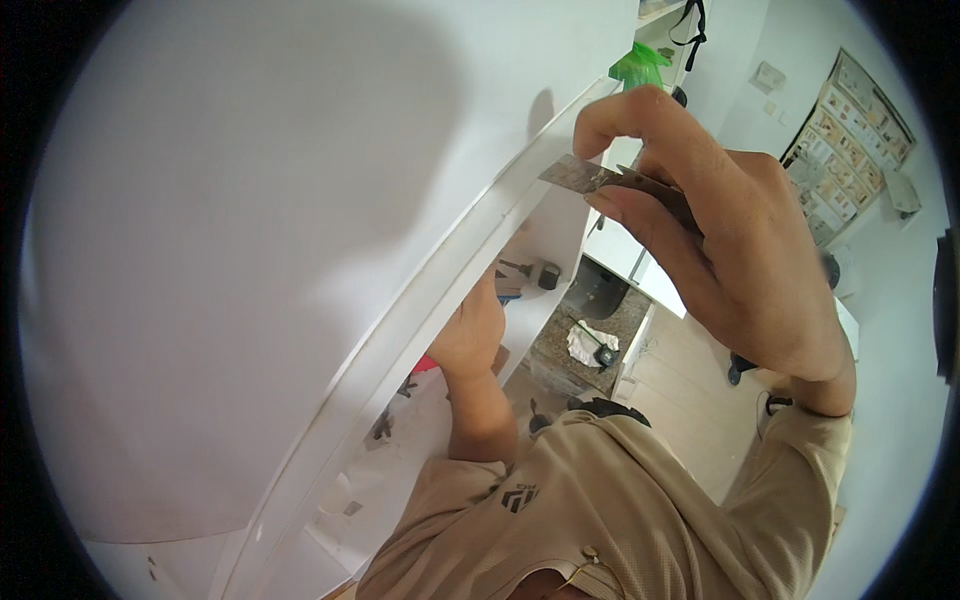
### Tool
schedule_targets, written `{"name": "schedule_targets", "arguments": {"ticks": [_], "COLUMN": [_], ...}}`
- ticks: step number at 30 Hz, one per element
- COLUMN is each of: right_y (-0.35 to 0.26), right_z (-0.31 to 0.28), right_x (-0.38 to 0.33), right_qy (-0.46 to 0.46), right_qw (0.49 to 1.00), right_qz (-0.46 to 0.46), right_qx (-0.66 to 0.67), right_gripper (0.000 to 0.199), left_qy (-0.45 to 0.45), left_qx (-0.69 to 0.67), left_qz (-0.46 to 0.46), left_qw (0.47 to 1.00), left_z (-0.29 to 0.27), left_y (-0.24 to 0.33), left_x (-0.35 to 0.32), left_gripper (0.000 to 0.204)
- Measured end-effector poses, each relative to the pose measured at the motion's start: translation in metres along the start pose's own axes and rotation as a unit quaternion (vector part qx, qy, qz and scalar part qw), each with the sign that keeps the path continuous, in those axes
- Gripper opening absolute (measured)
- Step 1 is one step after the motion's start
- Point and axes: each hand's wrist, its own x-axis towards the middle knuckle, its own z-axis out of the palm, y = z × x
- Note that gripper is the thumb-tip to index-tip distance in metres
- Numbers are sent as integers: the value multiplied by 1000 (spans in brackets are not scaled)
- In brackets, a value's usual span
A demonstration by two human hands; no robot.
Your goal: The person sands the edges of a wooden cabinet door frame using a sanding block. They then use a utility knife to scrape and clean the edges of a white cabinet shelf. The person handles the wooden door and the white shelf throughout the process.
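Observation:
My right hand (pixel 730 220) is raised at the upper right, closed around a putty knife (pixel 578 173) with a flat, smeared metal blade. The blade points left, its tip by a long white edge strip (pixel 400 345) that slants across the view. Thumb and forefinger are bent about the blade and its dark handle. Lower down, my left hand (pixel 472 325) is behind the strip, next to a white shelf surface. Its fingers are hidden, so what they hold or touch does not show.
A broad white panel (pixel 230 200) fills the left side. On the white surface behind the strip lies a dark-headed tool (pixel 545 275). Below, a speckled counter (pixel 550 352) bears a white cloth (pixel 585 345). A green plastic bag (pixel 640 66) hangs near the top.

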Motion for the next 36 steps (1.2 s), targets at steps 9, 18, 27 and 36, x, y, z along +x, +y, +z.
{"name": "schedule_targets", "arguments": {"ticks": [9, 18, 27, 36], "right_y": [38, 94, 98, 91], "right_z": [-4, -15, -8, -6], "right_x": [5, 16, 20, 19], "right_qy": [29, -22, -40, -60], "right_qw": [996, 983, 961, 958], "right_qz": [2, 49, 51, 36], "right_qx": [-88, -177, -270, -277], "right_gripper": [12, 22, 28, 27], "left_qy": [10, 128, 125, 104], "left_qx": [-242, -134, -226, -108], "left_qz": [29, 55, 1, 37], "left_qw": [970, 981, 966, 988], "left_z": [-2, 0, -3, -1], "left_y": [-3, -18, -8, -4], "left_x": [-2, -2, -1, 0], "left_gripper": [22, 43, 34, 35]}}
